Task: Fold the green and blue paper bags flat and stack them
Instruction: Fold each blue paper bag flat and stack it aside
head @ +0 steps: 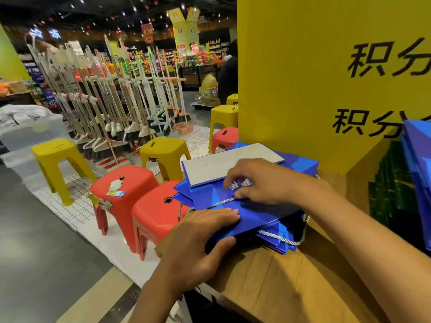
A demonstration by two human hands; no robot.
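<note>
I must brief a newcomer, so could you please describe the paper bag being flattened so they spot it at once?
Find the big yellow sign; at its foot a brown counter carries a pile of blue paper bags. It is the top bag, under the left hand and right hand; it alone shows its grey base panel and white characters.

we see a blue bag (256, 213) faceted in lighter and darker blues, with white characters and a silver-white twisted rope handle (282, 238). its base panel (224, 166) is pale grey. the board (303, 66) is yellow with black characters. we count red stools (126, 183) and yellow stools (163, 148). the counter (279, 276) is brown, and the green bags (391, 183) are dark.
</note>
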